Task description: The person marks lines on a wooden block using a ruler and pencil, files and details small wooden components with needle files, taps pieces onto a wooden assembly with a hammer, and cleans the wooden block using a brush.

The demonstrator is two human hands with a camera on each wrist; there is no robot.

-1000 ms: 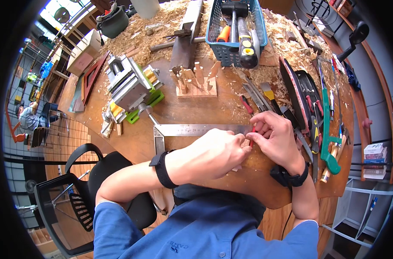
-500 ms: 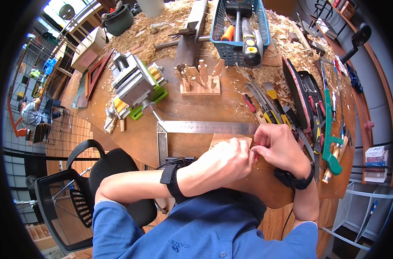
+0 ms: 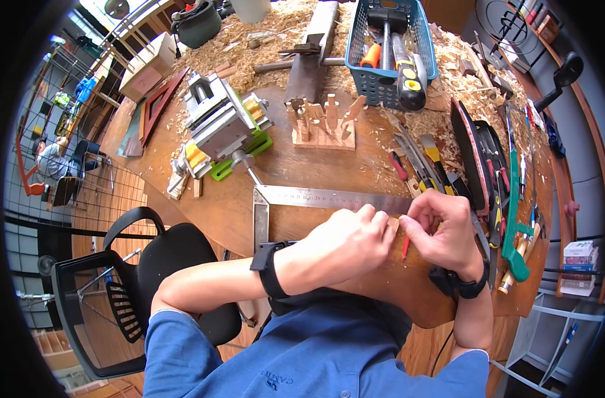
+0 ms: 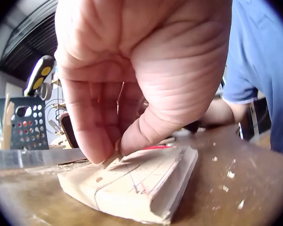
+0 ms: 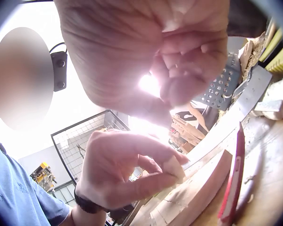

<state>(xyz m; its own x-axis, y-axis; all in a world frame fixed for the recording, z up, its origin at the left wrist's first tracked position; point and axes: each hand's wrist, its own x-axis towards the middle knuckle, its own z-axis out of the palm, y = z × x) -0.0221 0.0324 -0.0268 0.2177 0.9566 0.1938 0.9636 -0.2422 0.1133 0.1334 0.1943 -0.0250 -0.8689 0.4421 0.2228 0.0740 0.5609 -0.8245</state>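
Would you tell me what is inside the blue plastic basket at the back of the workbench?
The blue basket holds a black mallet head, an orange handle and a black-and-yellow handle jutting over its near rim. Whatever lies beneath them is covered.

A blue plastic basket carries a black-headed mallet and an orange-handled tool. Near it, on its left and closer to the person, sits a wooden stand of small upright pieces; farther left is a metal vise with green parts. Wood shavings lie on both sides of the basket. Right of it are an open tool case and a green-handled saw; well apart, lower left, stands a black chair.
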